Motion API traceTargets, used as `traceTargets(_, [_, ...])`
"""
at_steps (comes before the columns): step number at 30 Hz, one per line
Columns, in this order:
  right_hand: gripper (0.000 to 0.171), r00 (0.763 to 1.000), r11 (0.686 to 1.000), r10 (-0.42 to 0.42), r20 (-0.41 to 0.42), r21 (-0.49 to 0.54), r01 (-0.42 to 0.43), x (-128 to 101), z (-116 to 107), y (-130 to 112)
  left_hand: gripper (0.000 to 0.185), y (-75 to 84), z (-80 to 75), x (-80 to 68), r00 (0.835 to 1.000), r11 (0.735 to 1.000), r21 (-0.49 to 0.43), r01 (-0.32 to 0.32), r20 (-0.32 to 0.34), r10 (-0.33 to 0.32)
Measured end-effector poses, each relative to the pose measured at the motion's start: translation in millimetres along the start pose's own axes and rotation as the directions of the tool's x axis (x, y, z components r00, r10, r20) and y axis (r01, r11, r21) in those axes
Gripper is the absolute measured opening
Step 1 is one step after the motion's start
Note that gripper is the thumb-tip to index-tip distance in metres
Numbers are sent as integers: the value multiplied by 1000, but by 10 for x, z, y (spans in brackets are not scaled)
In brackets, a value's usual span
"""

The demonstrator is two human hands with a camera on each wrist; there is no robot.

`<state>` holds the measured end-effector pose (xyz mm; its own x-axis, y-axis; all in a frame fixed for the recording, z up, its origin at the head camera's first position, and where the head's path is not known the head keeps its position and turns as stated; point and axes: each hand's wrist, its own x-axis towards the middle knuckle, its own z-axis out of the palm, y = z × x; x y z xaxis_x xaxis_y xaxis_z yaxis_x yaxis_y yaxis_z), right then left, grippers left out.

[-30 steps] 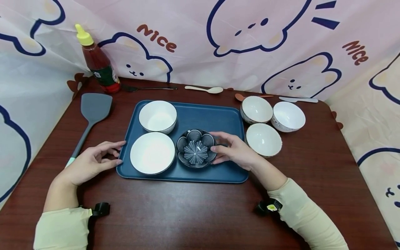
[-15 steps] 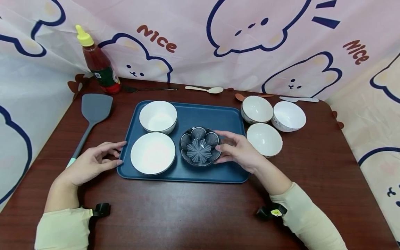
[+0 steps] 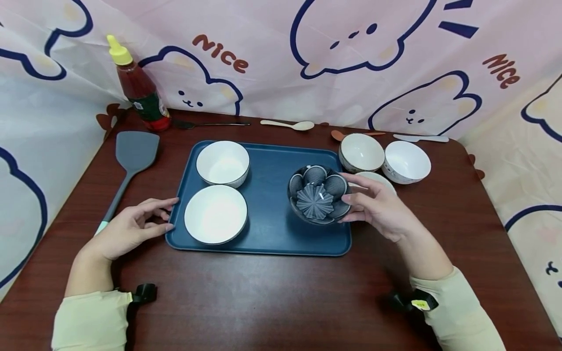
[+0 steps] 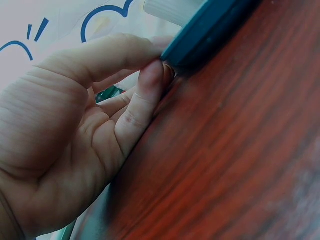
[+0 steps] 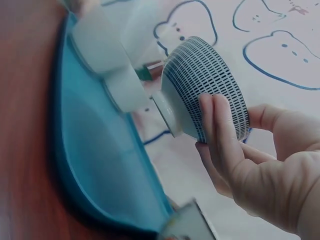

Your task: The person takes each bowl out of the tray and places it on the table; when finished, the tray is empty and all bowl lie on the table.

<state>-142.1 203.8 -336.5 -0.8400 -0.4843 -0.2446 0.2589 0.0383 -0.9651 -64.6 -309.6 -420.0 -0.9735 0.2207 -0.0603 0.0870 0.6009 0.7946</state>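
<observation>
Now: right hand (image 3: 381, 208) fingers curled round dark blue patterned flower-shaped ceramic bowl (image 3: 318, 194), lifted | left hand (image 3: 131, 225) fingertips pinching blue plastic tray (image 3: 272, 165) edge

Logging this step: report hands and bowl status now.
Right hand grips patterned bowl, lifted off blue tray. Left hand pinches tray edge. White bowl close behind right hand.
</observation>
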Motion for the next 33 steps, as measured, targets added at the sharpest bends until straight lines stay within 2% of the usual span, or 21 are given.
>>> traceTargets(8, [47,998,998,-66,-1,9,66,-223,-283,-39,54,3,-7,-11,1000,1000,9,24,-4,-24])
traceTargets(15, [47,996,996,-89,2,26,89,-413,-511,-43,54,6,8,-13,1000,1000,-5,-4,-8,4])
traceTargets(21, [48,996,993,-89,6,75,89,-634,-823,1,54,16,26,6,1000,1000,-10,-18,-3,18])
traceTargets(25, [51,993,988,-121,12,101,120,-782,-1033,21,54,12,19,13,1000,1000,-14,-24,-3,24])
traceTargets(33, [55,986,973,-164,29,170,157,-921,-1319,41,54,-11,11,-6,1000,1000,-14,-5,-2,5])
